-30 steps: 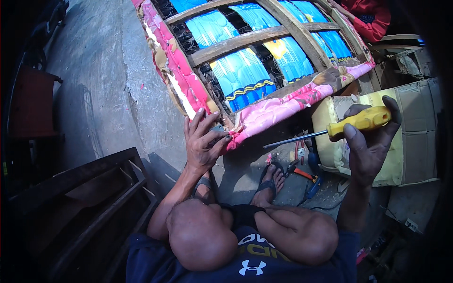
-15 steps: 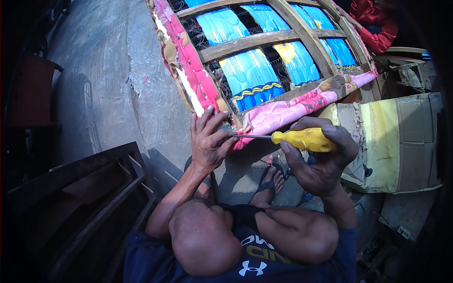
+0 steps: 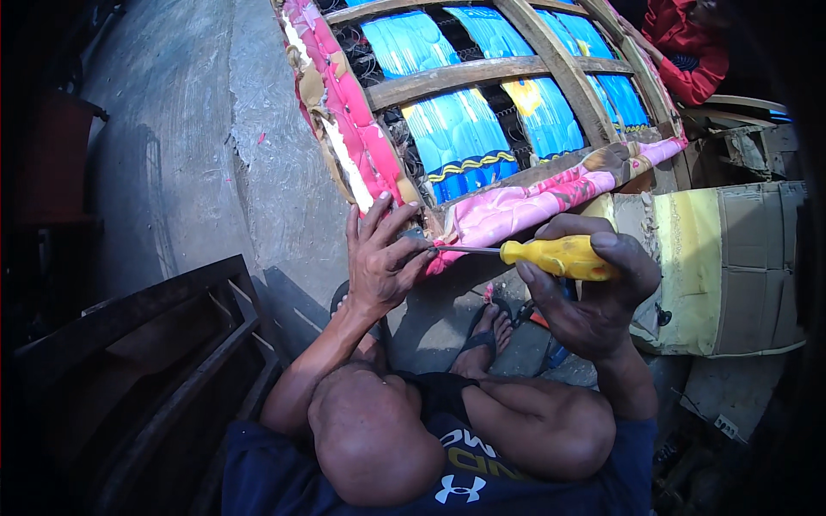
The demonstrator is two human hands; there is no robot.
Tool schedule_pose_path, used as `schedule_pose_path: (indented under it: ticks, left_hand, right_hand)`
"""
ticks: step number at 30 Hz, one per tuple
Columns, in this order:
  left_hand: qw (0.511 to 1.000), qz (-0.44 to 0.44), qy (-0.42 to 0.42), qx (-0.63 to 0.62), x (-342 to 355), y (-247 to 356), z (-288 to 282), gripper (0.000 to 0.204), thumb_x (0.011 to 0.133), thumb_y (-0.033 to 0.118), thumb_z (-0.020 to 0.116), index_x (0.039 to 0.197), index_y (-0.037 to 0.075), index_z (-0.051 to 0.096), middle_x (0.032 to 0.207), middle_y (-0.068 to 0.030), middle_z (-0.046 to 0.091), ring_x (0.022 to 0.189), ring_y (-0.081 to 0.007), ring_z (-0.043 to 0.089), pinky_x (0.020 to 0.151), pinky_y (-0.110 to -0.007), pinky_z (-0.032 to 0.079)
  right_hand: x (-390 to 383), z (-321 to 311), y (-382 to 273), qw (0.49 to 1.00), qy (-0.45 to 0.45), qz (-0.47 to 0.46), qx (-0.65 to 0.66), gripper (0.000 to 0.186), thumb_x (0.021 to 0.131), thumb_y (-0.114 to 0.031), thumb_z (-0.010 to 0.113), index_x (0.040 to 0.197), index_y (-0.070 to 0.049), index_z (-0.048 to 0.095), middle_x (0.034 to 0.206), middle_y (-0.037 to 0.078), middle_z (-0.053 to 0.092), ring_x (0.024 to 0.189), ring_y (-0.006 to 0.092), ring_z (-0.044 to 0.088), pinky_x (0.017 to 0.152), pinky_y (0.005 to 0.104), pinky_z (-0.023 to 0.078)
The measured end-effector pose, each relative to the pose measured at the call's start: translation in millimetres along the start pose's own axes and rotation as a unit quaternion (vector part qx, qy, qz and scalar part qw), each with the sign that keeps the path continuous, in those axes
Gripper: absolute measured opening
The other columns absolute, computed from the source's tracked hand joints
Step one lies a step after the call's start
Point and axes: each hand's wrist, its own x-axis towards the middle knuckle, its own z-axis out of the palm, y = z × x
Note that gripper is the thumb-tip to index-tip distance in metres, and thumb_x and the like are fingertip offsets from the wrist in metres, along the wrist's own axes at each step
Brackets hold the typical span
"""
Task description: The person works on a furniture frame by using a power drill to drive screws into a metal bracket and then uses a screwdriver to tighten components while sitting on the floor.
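A tilted frame of wooden slats (image 3: 559,86) holds blue quilted padding (image 3: 456,129) over springs, with pink fabric (image 3: 516,211) wrapped along its edges. My left hand (image 3: 383,258) grips the near corner, fingers curled by a small dark piece (image 3: 415,234) that I cannot make out clearly. My right hand (image 3: 594,310) is closed on a yellow-handled screwdriver (image 3: 551,254), held level with its tip at that corner beside my left fingertips.
A yellow foam and cardboard piece (image 3: 705,267) lies to the right, with partly hidden tools (image 3: 555,344) near my foot. A dark wooden frame (image 3: 172,327) stands at left on the concrete floor (image 3: 181,198). A person in red (image 3: 688,60) is at the frame's far right.
My right hand has brought the screwdriver down and leftward, putting its tip to the corner beside my left hand. The view has shifted slightly, with the frame appearing further right.
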Motion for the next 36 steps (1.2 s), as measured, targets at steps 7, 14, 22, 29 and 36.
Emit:
schedule_pose_path:
  ticks: [7,14,22,29,36]
  left_hand:
    - [1.000,-0.003,-0.002,-0.006,1,2,-3,0.018,0.077,0.028,0.087,0.092,0.021,0.081,0.140,-0.0038,0.066,0.145,-0.0357,0.046,0.121,-0.063,0.021]
    - [1.000,-0.003,0.001,-0.015,1,2,-3,0.018,0.077,0.027,0.087,0.092,0.020,0.081,0.141,-0.0040,0.065,0.145,-0.0360,0.045,0.121,-0.064,0.021]
    - [1.000,0.000,0.000,-0.010,1,2,-3,0.019,0.076,0.026,0.087,0.092,0.019,0.081,0.140,-0.0044,0.064,0.144,-0.0366,0.045,0.121,-0.065,0.022]
    - [1.000,0.002,-0.011,-0.012,3,5,-5,0.020,0.075,0.023,0.088,0.093,0.019,0.081,0.140,-0.0053,0.065,0.145,-0.0373,0.045,0.120,-0.066,0.023]
    - [1.000,0.004,-0.006,-0.022,0,1,-4,0.021,0.075,0.022,0.088,0.094,0.018,0.080,0.140,-0.0054,0.064,0.144,-0.0380,0.045,0.120,-0.069,0.022]
  right_hand:
    - [13,-21,-28,0.980,-0.195,-0.007,0.025,0.046,0.084,-0.016,0.083,0.124,-0.021,0.061,0.114,0.026,0.066,0.089,0.0352,0.075,0.070,0.0391,0.064]
    - [15,-25,-35,0.978,-0.208,0.003,-0.016,0.054,0.091,-0.009,0.076,0.139,-0.011,0.051,0.121,0.027,0.067,0.102,0.0365,0.074,0.083,0.0433,0.061]
    - [38,-25,-29,0.975,-0.219,0.001,-0.025,0.057,0.078,-0.002,0.088,0.122,-0.010,0.054,0.111,0.023,0.070,0.094,0.0377,0.074,0.073,0.0402,0.063]
    - [47,-13,-23,0.985,-0.173,-0.002,-0.015,0.059,0.079,-0.005,0.088,0.124,-0.010,0.052,0.109,0.023,0.069,0.093,0.0376,0.074,0.067,0.0421,0.062]
    - [59,-32,-55,0.945,-0.268,0.097,-0.162,0.067,0.082,-0.011,0.090,0.131,-0.012,0.044,0.102,0.019,0.068,0.086,0.0305,0.073,0.068,0.0391,0.060]
